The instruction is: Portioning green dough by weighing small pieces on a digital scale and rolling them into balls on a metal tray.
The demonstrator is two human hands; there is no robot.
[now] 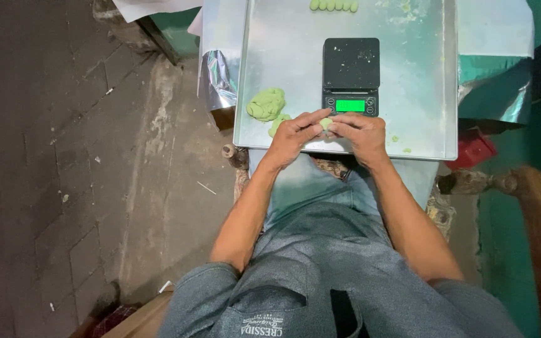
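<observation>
Pinching green dough piece, left hand, right hand, apparently at tray near edge.

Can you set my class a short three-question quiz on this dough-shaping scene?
1. True or false: the small green dough piece is pinched between the left hand and the right hand.
2. Where does the large green dough lump lie relative to the black digital scale? A) left of it B) on it C) right of it
3. What surface carries the scale and dough?

Key: 1 true; 2 A; 3 the metal tray.
</observation>
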